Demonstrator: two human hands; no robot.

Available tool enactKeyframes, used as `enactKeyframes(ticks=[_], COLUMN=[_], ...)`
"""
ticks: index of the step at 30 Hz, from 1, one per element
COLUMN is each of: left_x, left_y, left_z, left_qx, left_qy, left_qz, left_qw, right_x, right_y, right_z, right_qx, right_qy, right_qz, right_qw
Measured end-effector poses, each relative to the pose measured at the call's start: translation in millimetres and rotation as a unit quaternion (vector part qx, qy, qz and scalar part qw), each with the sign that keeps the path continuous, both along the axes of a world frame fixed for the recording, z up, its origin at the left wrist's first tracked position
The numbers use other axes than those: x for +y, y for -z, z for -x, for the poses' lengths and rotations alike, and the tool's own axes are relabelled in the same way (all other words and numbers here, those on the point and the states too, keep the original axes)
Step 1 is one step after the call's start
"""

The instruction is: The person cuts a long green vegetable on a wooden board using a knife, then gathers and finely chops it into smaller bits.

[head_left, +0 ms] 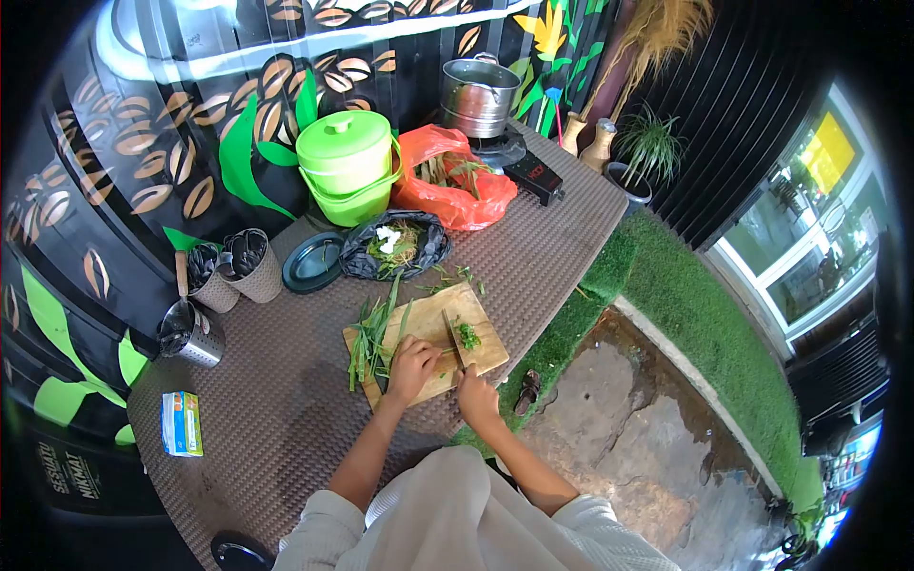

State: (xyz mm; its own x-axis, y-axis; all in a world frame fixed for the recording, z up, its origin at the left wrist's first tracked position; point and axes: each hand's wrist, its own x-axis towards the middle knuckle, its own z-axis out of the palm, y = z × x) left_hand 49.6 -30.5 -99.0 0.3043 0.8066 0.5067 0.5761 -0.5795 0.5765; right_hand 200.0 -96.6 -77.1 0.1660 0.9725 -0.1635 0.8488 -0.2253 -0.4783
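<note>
A wooden cutting board (487,352) lies at an angle near the table's edge. My right hand (477,400) grips the handle of a knife (452,338), its blade pointing away from me across the board. Just right of the blade is a small heap of chopped greens (467,335). My left hand (415,366) is closed, fingers curled down on the board left of the knife. Bits of green show by its fingertips; the fingers mostly hide what they hold. Long green leaves (367,347) lie over the board's left side, beside my left hand.
Behind the board sit a black plastic bag (357,255) of scraps, a dark plate (311,264), a red bag (476,211) and a lime-green bucket (345,157). A steel pot (476,105) stands on a portable stove (533,178). Utensil holders (252,271) and a tissue pack (182,424) are left.
</note>
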Motion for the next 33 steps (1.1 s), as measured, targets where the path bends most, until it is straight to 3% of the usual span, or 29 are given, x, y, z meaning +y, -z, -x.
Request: enactKeyframes(ticks=[7,11,27,33], left_x=[-0.2,-0.2,-0.7,0.6], left_y=[-0.1,-2.4,0.2,-1.6], left_z=[0.3,1.8,1.8,2.7], left_qx=[-0.006,-0.004,-0.004,-0.010], left_qy=[-0.002,0.003,0.002,0.006], left_qz=[0.001,-0.011,0.012,0.005], left_qw=[1.000,1.000,1.000,1.000], right_x=[4.6,-8.0,16.2,0.5], right_y=[-3.2,13.1,-4.0,9.3], right_z=[-8.1,7.8,3.8,14.8], right_qx=[0.012,-0.030,0.039,-0.017], right_qy=[-0.042,0.017,-0.016,-0.005], right_qz=[-0.037,-0.013,-0.002,0.024], right_qw=[0.998,0.999,0.999,1.000])
